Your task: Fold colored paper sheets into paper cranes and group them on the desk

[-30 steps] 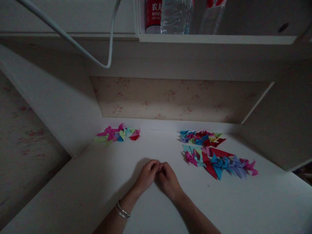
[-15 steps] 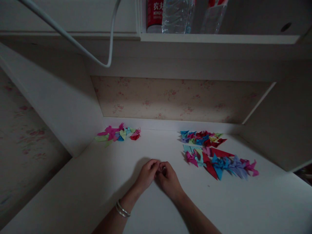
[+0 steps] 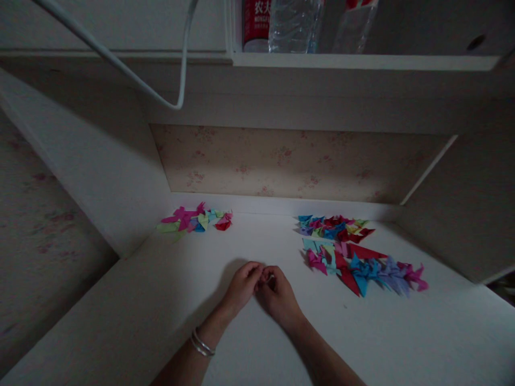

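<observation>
My left hand (image 3: 244, 285) and my right hand (image 3: 277, 292) meet over the middle of the white desk (image 3: 249, 343), fingertips pinched together and touching. Whatever lies between the fingers is hidden; only a small pale glint shows at the right fingers. Two silver bangles (image 3: 201, 343) circle my left wrist. Right of my hands lies a row of folded paper pieces (image 3: 364, 271) in red, blue, purple and pink, some shaped like origami cranes. Behind it, against the back edge, rests another colourful folded-paper cluster (image 3: 333, 228).
A smaller group of folded papers (image 3: 197, 219) lies at the back left. Overhead, a shelf (image 3: 362, 61) holds a red-labelled container (image 3: 256, 24) and clear plastic bottles (image 3: 295, 27). A white cable (image 3: 132, 75) hangs at upper left. Side panels (image 3: 80, 161) and flowered wallpaper (image 3: 281, 161) enclose the desk.
My fingers have shifted very slightly where they meet, and a small pale glint now shows at the right fingers. The folded papers have not moved.
</observation>
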Motion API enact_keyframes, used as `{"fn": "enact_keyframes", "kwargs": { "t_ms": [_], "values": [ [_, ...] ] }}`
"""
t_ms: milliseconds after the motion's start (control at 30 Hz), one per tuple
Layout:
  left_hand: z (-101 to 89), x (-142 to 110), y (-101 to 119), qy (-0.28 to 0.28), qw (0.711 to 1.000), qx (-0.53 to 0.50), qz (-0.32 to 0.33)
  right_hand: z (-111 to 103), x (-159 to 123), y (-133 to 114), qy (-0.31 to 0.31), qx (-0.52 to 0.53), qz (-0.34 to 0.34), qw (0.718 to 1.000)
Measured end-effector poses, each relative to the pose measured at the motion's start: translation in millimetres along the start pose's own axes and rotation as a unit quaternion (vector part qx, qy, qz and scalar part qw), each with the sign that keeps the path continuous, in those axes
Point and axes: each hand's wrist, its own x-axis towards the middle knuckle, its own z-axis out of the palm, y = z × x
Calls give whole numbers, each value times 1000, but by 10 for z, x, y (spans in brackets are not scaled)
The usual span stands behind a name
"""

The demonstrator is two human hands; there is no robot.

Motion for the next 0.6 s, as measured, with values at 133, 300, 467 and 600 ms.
{"fn": "enact_keyframes", "kwargs": {
  "t_ms": [133,300,467,600],
  "values": [
    [3,-5,5,-2,1000,0,2,-11,5,11,6,-22,-1,1000],
    [-5,0,-2,2,1000,3,1,-15,6,12,3,-5,-1,1000],
    [-6,6,-8,2,1000,8,2,-14,4,-3,2,-12,-1,1000],
    [-5,14,-32,1,1000,8,2,-11,-8,-40,-7,-10,2,1000]
  ]
}}
